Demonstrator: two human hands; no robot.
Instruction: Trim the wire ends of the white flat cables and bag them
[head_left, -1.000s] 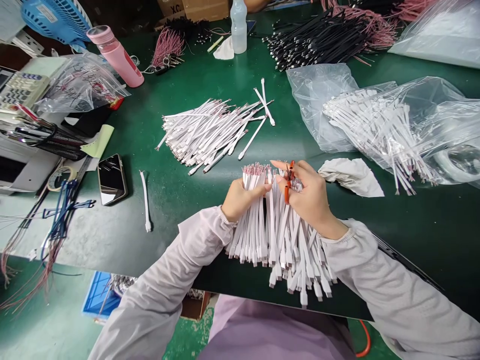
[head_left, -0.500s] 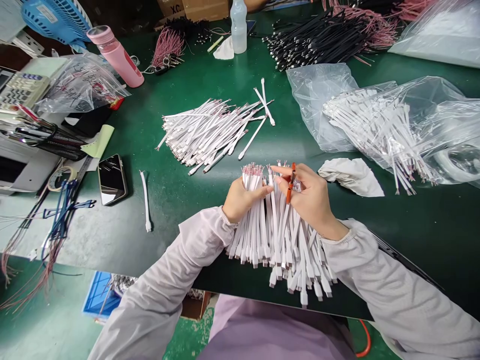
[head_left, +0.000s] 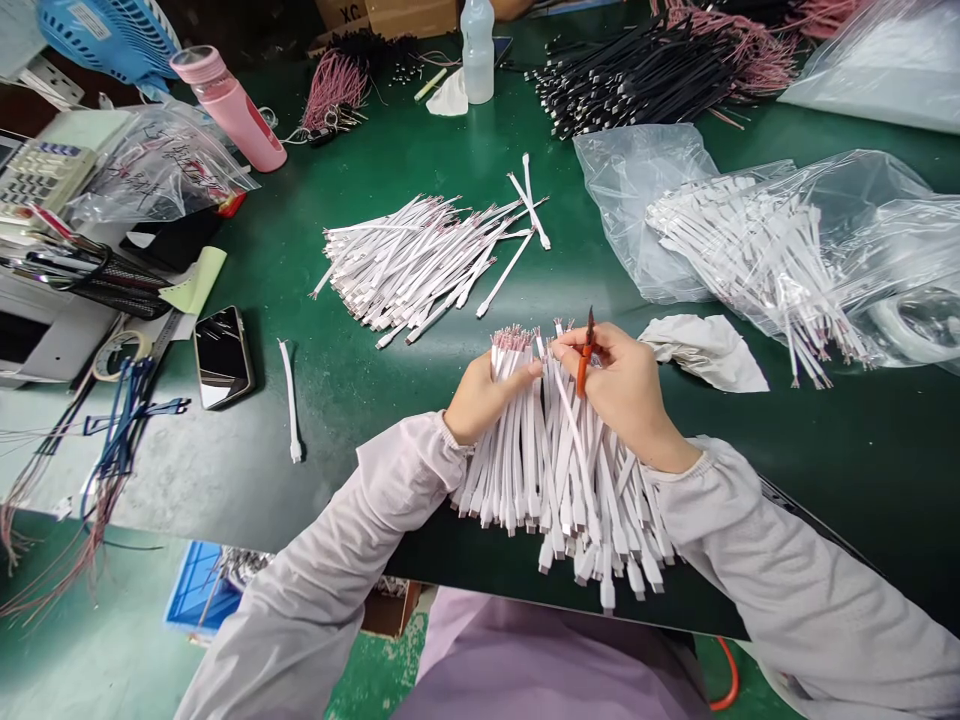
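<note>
My left hand [head_left: 487, 392] is closed around a bundle of flat white cables [head_left: 510, 455], its thumb across the front. Reddish stripped wire ends stick up above that grip, and white plugs hang at the lower end. My right hand [head_left: 626, 390] is closed, with an orange-handled tool [head_left: 584, 365] tucked in its fingers, dark pointed tip upward; its exact kind is hard to make out. The thumb and forefinger come together by the wire end of a single white cable [head_left: 568, 405] beside the bundle. More loose white cables [head_left: 619, 500] fan out under the right hand.
A pile of white cables [head_left: 420, 265] lies ahead, and one lone cable [head_left: 290, 400] lies left near a phone [head_left: 223, 357]. Bagged cables [head_left: 750, 240] and a crumpled white cloth [head_left: 705, 352] are at right. Black cables [head_left: 637, 80], a clear bottle [head_left: 478, 55] and a pink bottle [head_left: 232, 110] stand farther back.
The orange-handled tool has turned in my right hand, so its dark tip now shows. A single cable now slants out from the bundle's right side. My left hand keeps its hold.
</note>
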